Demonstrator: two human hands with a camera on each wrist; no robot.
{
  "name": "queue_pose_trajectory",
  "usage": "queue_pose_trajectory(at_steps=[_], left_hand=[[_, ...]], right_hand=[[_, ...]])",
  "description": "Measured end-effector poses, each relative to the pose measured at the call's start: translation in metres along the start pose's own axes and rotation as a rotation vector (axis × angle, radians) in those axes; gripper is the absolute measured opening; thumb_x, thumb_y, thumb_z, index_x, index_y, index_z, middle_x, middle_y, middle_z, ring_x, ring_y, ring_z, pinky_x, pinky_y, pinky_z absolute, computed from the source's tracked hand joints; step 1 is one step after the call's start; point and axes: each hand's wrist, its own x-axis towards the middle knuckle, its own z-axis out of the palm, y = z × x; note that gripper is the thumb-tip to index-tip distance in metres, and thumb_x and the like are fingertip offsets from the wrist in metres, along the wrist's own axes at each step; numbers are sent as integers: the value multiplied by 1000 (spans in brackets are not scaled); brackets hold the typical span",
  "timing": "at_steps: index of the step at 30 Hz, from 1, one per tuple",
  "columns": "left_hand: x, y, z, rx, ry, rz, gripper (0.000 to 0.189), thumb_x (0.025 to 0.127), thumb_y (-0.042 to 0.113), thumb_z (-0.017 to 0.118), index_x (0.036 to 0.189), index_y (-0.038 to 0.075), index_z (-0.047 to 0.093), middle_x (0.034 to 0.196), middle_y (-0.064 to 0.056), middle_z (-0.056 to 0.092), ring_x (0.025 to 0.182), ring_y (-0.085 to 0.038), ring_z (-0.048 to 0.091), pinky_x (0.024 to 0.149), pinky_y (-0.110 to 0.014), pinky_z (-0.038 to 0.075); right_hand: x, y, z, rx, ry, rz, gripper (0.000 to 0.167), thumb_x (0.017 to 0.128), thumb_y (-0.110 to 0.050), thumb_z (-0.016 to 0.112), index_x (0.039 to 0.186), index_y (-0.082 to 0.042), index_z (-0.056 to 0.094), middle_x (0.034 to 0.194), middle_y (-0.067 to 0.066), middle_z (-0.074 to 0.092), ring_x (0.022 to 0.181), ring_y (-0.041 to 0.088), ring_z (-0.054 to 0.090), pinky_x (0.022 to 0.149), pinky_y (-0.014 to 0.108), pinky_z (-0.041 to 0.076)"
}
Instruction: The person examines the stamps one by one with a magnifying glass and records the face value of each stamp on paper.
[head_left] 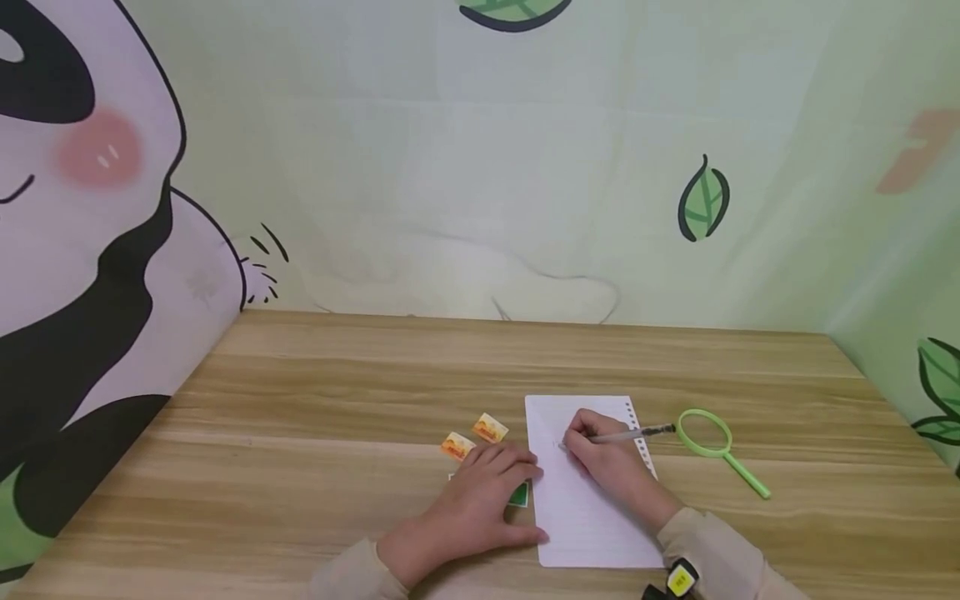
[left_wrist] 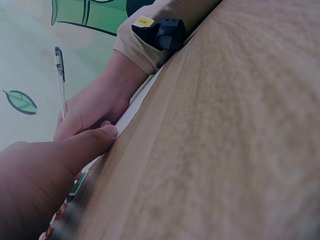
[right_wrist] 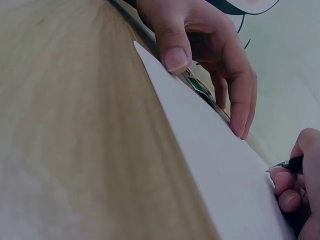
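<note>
A lined sheet of paper [head_left: 577,529] with punched holes along its right side lies on the table. My right hand [head_left: 618,475] pinches a clear gel pen [head_left: 641,432] with a dark end, its tip at the upper left part of the sheet. In the right wrist view the pen's tip [right_wrist: 280,166] meets the paper. My left hand [head_left: 480,504] rests with spread fingers at the sheet's left edge, thumb and fingertips on it. Beneath that hand a green card [head_left: 519,495] is partly hidden. Two small orange-and-yellow cards [head_left: 457,446] lie just beyond its fingers.
A green magnifying glass [head_left: 746,477] lies right of the sheet, its rim close to the pen's end. Behind the wooden table [head_left: 337,367] stands a wall [head_left: 375,167] printed with leaves and a panda. A black device [left_wrist: 170,34] sits on the right wrist.
</note>
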Motion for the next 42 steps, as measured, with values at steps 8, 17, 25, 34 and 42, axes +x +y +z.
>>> queue_pose_trajectory(at_steps=[8,17,25,34,42], left_hand=[[0,-1,1,3,4,-7,62,76,60,70,121,18,62,131,5,56,128,-16,46,111,-38,34],[0,0,1,8,8,3,62,76,60,70,121,17,62,131,5,56,128,-15,46,111,-38,35],[0,1,0,-4,-18,-9,63,77,60,69,122,17,61,132,5,55,129,-16,46,111,-39,34],[-1,1,-1,3,-4,-7,62,77,59,70,122,17,61,132,5,55,128,-16,46,112,-38,34],[0,1,-1,3,8,1,62,76,59,71,121,17,62,131,5,55,127,-15,47,111,-38,34]], right_hand=[[1,0,-1,15,9,22,12,89,-5,58,77,-3,58,58,1,51,51,8,47,48,17,38],[0,1,-3,-24,37,61,10,88,-7,56,79,-5,59,60,1,53,53,9,47,49,18,38],[0,3,-3,-35,32,30,13,88,-6,57,75,-6,58,61,1,53,56,9,47,51,18,39],[-1,0,-3,-11,50,76,11,88,-5,54,78,-4,58,58,2,52,49,9,46,45,19,37],[-1,-2,-4,-67,60,103,12,86,-7,53,76,-6,58,57,1,52,48,10,47,46,20,37]])
